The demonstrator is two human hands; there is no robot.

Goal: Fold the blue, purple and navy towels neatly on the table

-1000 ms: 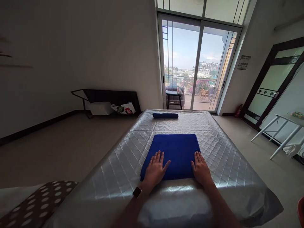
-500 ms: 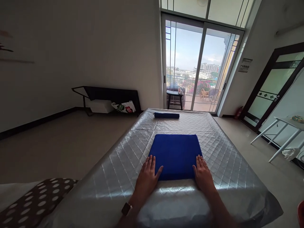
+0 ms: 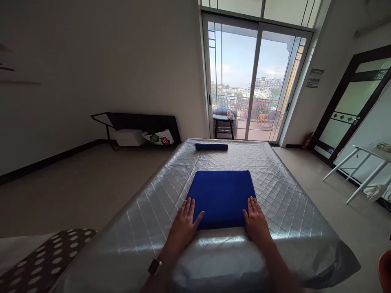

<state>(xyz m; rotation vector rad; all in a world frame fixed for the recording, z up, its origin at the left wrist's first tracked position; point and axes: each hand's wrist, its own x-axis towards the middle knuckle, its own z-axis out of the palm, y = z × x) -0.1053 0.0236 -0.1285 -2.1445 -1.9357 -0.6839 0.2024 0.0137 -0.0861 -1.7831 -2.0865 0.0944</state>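
Observation:
A flat blue folded cloth or cushion [image 3: 221, 197] lies on a silver quilted cover [image 3: 146, 232]. My left hand [image 3: 183, 221] rests against its near left corner, thumb spread from the fingers and lying on the blue surface. At the near right corner, my right hand [image 3: 255, 217] lies with fingers stretched along the edge and thumb apart. Neither hand is closed around anything. A dark blue roll [image 3: 211, 147] sits near the far end of the cover.
Brown polka-dot fabric [image 3: 45, 256] is at the lower left. A black bench-like frame [image 3: 140, 122] stands by the left wall. Beyond the cover is a sliding glass door [image 3: 233, 61]; a white table [image 3: 371, 152] stands at the right.
The view has shifted slightly, so the blue item and both hands appear a little further left and higher. Both hands remain at the item's sides.

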